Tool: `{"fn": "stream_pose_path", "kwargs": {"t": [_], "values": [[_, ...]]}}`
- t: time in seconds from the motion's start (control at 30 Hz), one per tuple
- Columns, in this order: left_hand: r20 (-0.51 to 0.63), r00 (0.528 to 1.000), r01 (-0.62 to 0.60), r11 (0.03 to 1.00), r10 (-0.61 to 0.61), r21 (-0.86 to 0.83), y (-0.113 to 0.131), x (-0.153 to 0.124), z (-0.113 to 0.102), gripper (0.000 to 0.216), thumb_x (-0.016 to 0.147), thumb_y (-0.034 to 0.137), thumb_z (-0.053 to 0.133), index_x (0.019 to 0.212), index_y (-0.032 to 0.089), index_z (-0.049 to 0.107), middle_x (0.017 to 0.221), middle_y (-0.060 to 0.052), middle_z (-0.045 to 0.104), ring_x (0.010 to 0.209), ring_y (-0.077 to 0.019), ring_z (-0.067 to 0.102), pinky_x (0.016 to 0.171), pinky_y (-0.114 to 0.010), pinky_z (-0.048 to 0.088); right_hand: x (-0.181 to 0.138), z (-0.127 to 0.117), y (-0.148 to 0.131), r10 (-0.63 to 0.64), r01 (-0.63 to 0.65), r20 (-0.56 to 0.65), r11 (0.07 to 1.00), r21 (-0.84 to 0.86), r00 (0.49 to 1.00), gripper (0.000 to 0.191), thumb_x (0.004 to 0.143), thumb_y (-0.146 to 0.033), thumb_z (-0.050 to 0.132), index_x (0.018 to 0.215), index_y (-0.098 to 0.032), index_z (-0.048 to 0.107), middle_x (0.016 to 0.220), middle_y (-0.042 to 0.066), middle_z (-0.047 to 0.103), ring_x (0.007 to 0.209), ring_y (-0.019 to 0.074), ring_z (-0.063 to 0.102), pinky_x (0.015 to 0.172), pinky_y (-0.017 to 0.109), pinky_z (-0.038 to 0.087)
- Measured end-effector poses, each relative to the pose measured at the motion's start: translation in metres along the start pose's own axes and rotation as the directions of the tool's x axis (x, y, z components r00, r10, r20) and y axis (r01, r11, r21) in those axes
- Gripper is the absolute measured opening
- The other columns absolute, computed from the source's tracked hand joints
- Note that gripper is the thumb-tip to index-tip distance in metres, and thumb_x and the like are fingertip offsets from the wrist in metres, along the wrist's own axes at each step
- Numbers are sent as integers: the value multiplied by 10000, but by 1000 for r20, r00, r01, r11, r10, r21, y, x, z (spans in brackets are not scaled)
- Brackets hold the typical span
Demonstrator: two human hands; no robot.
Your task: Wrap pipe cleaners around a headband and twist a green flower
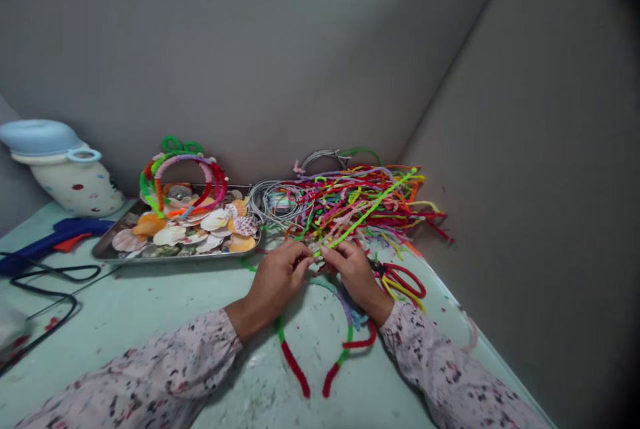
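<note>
A bright lime-green pipe cleaner [373, 208] slants up to the right from between my fingertips. My left hand [280, 276] pinches its near end. Close beside it, my right hand [357, 276] also grips the pipe cleaner between thumb and forefinger. Below the hands lies a headband [295, 366] wrapped in red, green, purple and teal fuzzy wire, its top partly hidden by my hands. A short red pipe cleaner [363, 344] rests against its right side. Red-handled scissors [406, 279] lie just right of my right hand, their blades mostly covered.
A metal tray [175, 258] of seashells stands at left, with finished wrapped headbands [219, 189] on it. Behind my hands are coiled grey wire [257, 206] and a heap of coloured pipe cleaners [345, 182]. Farther left are a blue glue gun [45, 242], its black cord and a bottle [75, 182].
</note>
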State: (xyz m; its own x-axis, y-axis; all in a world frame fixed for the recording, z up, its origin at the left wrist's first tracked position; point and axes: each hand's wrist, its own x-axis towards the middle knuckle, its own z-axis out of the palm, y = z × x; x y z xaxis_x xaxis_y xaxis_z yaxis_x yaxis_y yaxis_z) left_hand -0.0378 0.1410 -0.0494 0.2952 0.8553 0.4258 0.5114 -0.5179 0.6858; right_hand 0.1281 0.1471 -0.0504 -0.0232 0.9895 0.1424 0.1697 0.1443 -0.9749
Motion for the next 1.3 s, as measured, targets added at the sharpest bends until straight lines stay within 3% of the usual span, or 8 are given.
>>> {"fn": "stream_pose_path", "kwargs": {"t": [0.27, 0.7, 0.93, 1.3], "values": [[47, 998, -38, 995, 34, 89, -1, -2, 1, 138, 870, 153, 442, 804, 190, 557, 807, -24, 561, 741, -155, 523, 666, -261, 389, 0, -1, 4, -14, 14, 11, 1000, -21, 1000, 297, 776, -399, 608, 597, -174, 534, 520, -42, 487, 513, 114, 428, 512, 249, 335], [33, 999, 38, 994, -42, 98, 3, -4, 6, 65, 836, 242, 529, 842, 186, 561, 800, -27, 564, 716, -164, 516, 642, -276, 382, 1, 1, 6, -32, 33, 97, 999, -14, 995, 225, 772, -358, 618, 652, -171, 579, 559, -35, 521, 536, 118, 457, 525, 241, 366], [2, 997, 78, 997, -78, 8, 0, -4, 6, 79, 848, 200, 486, 832, 188, 563, 815, -28, 588, 744, -164, 549, 652, -267, 403, 0, 0, 5, -80, 73, 74, 993, 88, 994, 183, 778, -328, 629, 878, -176, 647, 833, 23, 629, 640, 126, 530, 578, 242, 433], [20, 998, 64, 998, -64, 19, 2, -3, 4, 80, 852, 184, 475, 804, 187, 539, 792, -22, 561, 747, -168, 521, 678, -283, 389, 1, 1, 9, -63, 64, -29, 997, 34, 998, 239, 773, -397, 633, 771, -159, 644, 595, -25, 556, 533, 116, 461, 537, 248, 390]]}}
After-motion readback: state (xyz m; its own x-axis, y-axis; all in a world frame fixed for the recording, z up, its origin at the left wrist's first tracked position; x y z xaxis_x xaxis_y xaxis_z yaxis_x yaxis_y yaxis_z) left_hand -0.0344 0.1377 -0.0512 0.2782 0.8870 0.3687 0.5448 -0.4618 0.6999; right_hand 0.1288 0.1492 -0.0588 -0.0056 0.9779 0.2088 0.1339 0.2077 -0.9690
